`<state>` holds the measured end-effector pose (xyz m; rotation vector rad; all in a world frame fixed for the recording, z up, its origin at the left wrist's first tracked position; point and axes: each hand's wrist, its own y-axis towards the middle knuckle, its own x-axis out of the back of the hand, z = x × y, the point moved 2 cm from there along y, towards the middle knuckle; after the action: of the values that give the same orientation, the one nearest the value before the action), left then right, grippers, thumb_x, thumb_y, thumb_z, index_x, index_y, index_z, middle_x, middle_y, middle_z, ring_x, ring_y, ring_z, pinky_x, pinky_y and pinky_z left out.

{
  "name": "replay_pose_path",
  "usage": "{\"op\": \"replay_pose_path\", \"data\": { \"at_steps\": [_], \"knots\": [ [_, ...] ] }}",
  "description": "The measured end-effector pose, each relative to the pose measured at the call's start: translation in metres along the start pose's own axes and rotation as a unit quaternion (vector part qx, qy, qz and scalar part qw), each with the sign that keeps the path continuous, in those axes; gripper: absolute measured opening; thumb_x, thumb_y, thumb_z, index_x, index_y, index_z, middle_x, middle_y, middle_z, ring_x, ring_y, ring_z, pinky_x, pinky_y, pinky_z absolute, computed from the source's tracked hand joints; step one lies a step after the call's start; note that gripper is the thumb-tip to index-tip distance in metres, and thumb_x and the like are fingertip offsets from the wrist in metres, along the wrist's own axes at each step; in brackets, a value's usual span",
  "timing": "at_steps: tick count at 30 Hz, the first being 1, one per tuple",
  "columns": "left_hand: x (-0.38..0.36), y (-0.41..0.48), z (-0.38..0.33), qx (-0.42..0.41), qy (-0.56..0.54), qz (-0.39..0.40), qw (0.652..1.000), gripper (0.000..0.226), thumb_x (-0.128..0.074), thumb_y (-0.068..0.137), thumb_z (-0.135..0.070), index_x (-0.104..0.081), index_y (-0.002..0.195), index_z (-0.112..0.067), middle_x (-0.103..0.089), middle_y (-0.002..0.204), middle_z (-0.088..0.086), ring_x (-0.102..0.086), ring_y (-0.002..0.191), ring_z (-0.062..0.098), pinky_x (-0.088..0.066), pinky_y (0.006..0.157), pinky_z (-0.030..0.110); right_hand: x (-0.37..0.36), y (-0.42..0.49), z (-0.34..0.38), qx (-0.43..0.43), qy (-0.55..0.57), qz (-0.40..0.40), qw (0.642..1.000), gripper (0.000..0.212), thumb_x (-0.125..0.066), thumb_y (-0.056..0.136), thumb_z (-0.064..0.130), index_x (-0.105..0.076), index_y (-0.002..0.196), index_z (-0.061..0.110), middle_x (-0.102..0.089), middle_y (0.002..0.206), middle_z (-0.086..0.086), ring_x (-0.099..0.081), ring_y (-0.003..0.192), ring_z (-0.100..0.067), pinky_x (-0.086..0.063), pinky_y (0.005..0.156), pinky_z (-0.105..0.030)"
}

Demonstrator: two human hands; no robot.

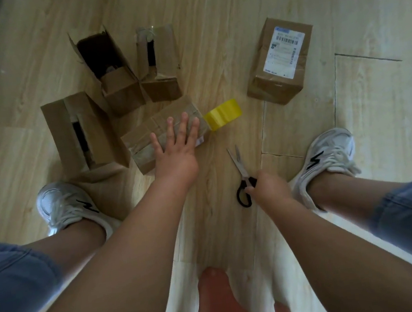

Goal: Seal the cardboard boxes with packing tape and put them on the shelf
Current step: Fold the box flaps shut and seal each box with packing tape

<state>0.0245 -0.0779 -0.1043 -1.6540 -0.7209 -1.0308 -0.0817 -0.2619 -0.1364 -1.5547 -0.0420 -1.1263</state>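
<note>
Down on the wooden floor (211, 38), your left hand (175, 146) presses flat on a taped box (140, 138), fingers spread.
Your right hand (268, 187) grips the scissors (239, 164) by the handle; the yellow tape roll (223, 113) lies just beside the box.

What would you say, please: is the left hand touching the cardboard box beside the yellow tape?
Touching. The head view shows the left hand flat on the cardboard box, fingers spread over its top.

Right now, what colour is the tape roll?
Yellow; the tape roll shows best in head view.
</note>
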Motion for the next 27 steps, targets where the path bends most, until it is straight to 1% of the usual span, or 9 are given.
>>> {"op": "replay_pose_path", "data": {
  "at_steps": [4,6,11,13,15,18,20,24,27],
  "knots": [
    [-0.002,0.0,0.0,-0.002,0.003,-0.009,1.0,0.088,-0.039,0.099,-0.01,0.03,0.15,-0.03,0.038,0.157,-0.004,0.032,0.146,0.027,0.01,0.116,0.065,-0.01,0.004,-0.003,-0.024,-0.025,0.025,0.999,0.027,-0.062,0.097,0.034,-0.049,0.082,0.015,-0.051,0.072,0.001,-0.051,0.064,-0.014,-0.036,0.053,-0.027],
    [-0.001,0.0,0.0,-0.003,0.002,-0.008,1.0,0.089,-0.038,0.098,-0.008,0.031,0.15,-0.029,0.039,0.157,-0.004,0.033,0.146,0.027,0.01,0.116,0.065,-0.013,0.006,-0.001,-0.028,-0.026,0.027,0.999,0.025,-0.063,0.096,0.034,-0.051,0.087,0.013,-0.05,0.072,0.001,-0.053,0.066,-0.015,-0.036,0.052,-0.026],
    [-0.004,0.0,0.001,-0.005,-0.001,-0.016,1.0,0.094,-0.038,0.094,-0.004,0.035,0.147,-0.029,0.041,0.156,-0.003,0.035,0.144,0.028,0.013,0.116,0.064,-0.013,0.009,0.005,-0.011,-0.046,0.017,0.999,0.018,-0.059,0.099,0.027,-0.057,0.102,0.01,-0.046,0.072,0.003,-0.055,0.077,-0.018,-0.041,0.063,-0.029],
    [-0.006,0.001,0.001,-0.005,0.001,-0.022,1.0,0.095,-0.039,0.094,-0.005,0.036,0.147,-0.029,0.041,0.156,-0.003,0.035,0.145,0.028,0.013,0.115,0.065,-0.012,0.009,0.006,-0.014,-0.038,0.015,0.999,0.017,-0.057,0.099,0.026,-0.054,0.094,0.011,-0.047,0.072,0.003,-0.054,0.073,-0.017,-0.041,0.062,-0.029],
    [-0.006,0.001,0.001,-0.005,0.001,-0.024,1.0,0.095,-0.04,0.095,-0.006,0.037,0.146,-0.029,0.042,0.155,-0.003,0.035,0.144,0.028,0.013,0.115,0.065,-0.01,0.009,0.007,-0.026,-0.02,0.015,0.999,0.024,-0.057,0.098,0.028,-0.051,0.082,0.011,-0.05,0.07,0.002,-0.051,0.063,-0.014,-0.039,0.055,-0.027],
    [-0.004,0.0,0.001,-0.004,-0.006,-0.023,1.0,0.093,-0.04,0.096,-0.008,0.034,0.148,-0.029,0.04,0.156,-0.003,0.034,0.145,0.027,0.012,0.116,0.065,-0.007,0.009,0.007,-0.05,0.044,0.042,0.997,0.026,-0.063,0.092,0.028,-0.053,0.075,0.012,-0.055,0.071,-0.001,-0.051,0.059,-0.014,-0.038,0.05,-0.025],
    [-0.001,-0.001,0.0,-0.005,-0.01,-0.019,1.0,0.089,-0.04,0.098,-0.011,0.03,0.15,-0.03,0.037,0.158,-0.004,0.032,0.146,0.027,0.01,0.116,0.064,-0.005,0.008,0.004,-0.065,0.123,0.079,0.987,0.021,-0.068,0.088,0.026,-0.065,0.087,0.005,-0.06,0.075,-0.004,-0.054,0.062,-0.015,-0.041,0.052,-0.025],
    [0.014,-0.005,-0.002,-0.009,-0.031,-0.004,0.999,0.067,-0.03,0.106,-0.027,0.015,0.156,-0.031,0.025,0.163,-0.006,0.024,0.15,0.024,0.007,0.119,0.061,0.0,-0.002,-0.001,-0.041,0.255,0.166,0.952,0.022,-0.073,0.088,0.017,-0.071,0.105,0.003,-0.067,0.088,-0.009,-0.06,0.077,-0.018,-0.051,0.072,-0.029],
    [0.021,-0.005,0.001,-0.008,-0.038,0.004,0.999,0.061,-0.028,0.107,-0.028,0.008,0.157,-0.034,0.02,0.164,-0.009,0.02,0.151,0.021,0.004,0.12,0.058,0.01,-0.012,-0.002,-0.004,0.338,0.205,0.919,0.047,-0.081,0.076,0.042,-0.069,0.105,0.006,-0.064,0.088,-0.007,-0.057,0.082,-0.018,-0.048,0.076,-0.03]
  ]
}}
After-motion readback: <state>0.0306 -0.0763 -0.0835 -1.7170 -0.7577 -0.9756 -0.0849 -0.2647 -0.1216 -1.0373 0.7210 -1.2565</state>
